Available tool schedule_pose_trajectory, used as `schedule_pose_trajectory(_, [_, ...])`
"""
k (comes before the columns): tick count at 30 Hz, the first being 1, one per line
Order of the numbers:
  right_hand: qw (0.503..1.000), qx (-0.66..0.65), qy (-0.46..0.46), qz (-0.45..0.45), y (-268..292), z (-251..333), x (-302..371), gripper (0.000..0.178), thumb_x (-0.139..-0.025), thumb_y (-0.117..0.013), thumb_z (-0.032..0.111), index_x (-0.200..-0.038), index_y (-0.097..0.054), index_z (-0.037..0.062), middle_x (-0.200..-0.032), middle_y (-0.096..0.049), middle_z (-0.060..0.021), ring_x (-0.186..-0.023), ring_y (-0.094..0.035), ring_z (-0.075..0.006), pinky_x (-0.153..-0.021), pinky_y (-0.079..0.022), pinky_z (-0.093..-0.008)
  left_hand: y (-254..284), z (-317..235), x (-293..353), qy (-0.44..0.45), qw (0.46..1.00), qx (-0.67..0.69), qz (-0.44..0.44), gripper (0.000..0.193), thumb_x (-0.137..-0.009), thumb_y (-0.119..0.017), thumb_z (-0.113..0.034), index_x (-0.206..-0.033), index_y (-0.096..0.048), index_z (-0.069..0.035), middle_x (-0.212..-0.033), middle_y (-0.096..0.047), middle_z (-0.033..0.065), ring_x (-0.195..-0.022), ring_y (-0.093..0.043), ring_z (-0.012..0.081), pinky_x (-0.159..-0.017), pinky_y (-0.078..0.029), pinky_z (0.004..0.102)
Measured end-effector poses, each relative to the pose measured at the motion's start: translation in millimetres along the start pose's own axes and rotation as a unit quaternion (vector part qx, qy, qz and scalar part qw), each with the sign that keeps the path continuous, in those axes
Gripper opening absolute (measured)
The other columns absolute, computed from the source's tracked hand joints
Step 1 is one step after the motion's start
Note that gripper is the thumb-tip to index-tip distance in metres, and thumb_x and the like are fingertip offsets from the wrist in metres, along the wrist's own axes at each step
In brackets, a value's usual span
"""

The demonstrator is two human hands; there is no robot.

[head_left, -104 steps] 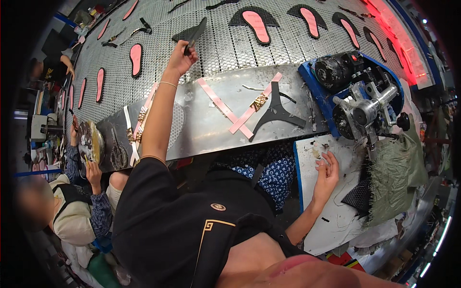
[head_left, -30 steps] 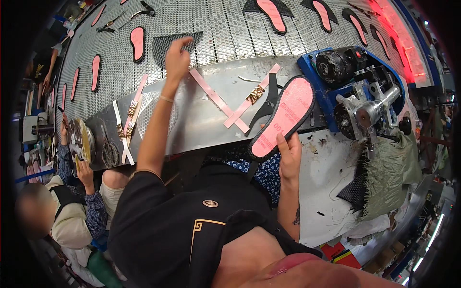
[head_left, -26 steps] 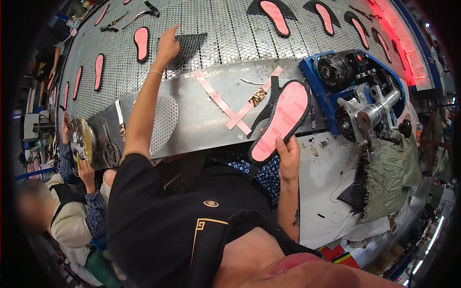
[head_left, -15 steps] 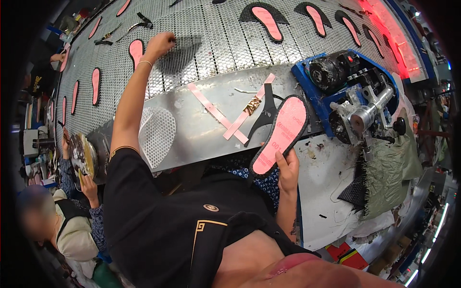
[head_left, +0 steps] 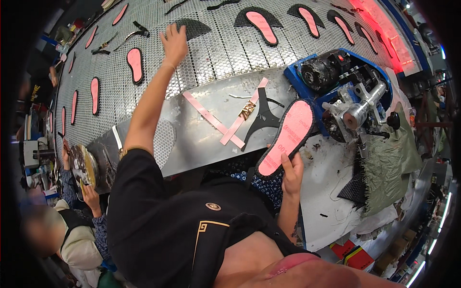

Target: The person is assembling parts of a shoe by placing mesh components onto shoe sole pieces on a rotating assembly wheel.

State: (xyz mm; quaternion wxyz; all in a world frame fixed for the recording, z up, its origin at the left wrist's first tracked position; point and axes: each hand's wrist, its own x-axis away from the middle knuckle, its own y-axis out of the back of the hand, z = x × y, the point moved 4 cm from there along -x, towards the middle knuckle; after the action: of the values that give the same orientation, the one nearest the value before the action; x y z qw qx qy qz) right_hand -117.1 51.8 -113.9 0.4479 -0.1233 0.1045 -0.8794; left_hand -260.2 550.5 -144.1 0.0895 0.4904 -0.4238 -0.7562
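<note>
In the head view, my right hand (head_left: 291,174) grips the heel end of a black shoe sole (head_left: 284,139) with a pink top, tilted up above the bench edge. My left hand (head_left: 175,44) is stretched out over the perforated metal conveyor (head_left: 218,60), fingers apart. Its fingertips are at the edge of a black half-round sheet (head_left: 193,29); whether they touch it I cannot tell. On the bench beside the held sole lie a black Y-shaped strap (head_left: 261,115) and crossed pink strips (head_left: 206,113) with a gold metal ornament (head_left: 247,111).
Several pink-topped soles (head_left: 135,66) lie along the conveyor, some on black half-round sheets. A blue-framed motor machine (head_left: 343,89) stands at the right, near a greenish woven sack (head_left: 389,185). Mesh sheet (head_left: 164,142) lies by my left arm. Another person (head_left: 79,235) works at lower left.
My left hand has moved farther over the conveyor and its fingers have spread. The dark blurred sheet beside it now lies still, farther away. The held sole has shifted slightly right.
</note>
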Motion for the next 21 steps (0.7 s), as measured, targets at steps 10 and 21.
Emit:
schedule_pose_trajectory(10, [0.938,0.343,0.052,-0.022,-33.1,5.4,-35.8,0.035,-0.090,-0.064,0.024,-0.111,-0.055,-0.0014,-0.090,-0.066,-0.0182,-0.083,-0.067,-0.0302,-0.073,-0.050,-0.0374,190.0,-195.5,100.0,0.141,0.569,0.720,0.371,0.088,-0.086,-0.069,-0.023,-0.151,-0.011,-0.006,-0.140,-0.043,0.0209,-0.124,-0.049,0.0298,-0.103,-0.042,0.0410])
schedule_pose_trajectory(21, [0.931,0.330,0.135,0.081,-61.5,30.1,-36.4,0.080,-0.080,-0.076,0.022,-0.145,-0.032,0.0034,-0.124,-0.060,-0.0158,-0.100,-0.063,-0.0257,-0.086,-0.050,-0.0370,163.3,-137.4,46.6,0.284,0.635,0.695,0.182,0.114,-0.070,-0.085,-0.028,-0.145,-0.008,0.012,-0.120,-0.053,0.0233,-0.096,-0.063,0.0244,-0.076,-0.054,0.0318])
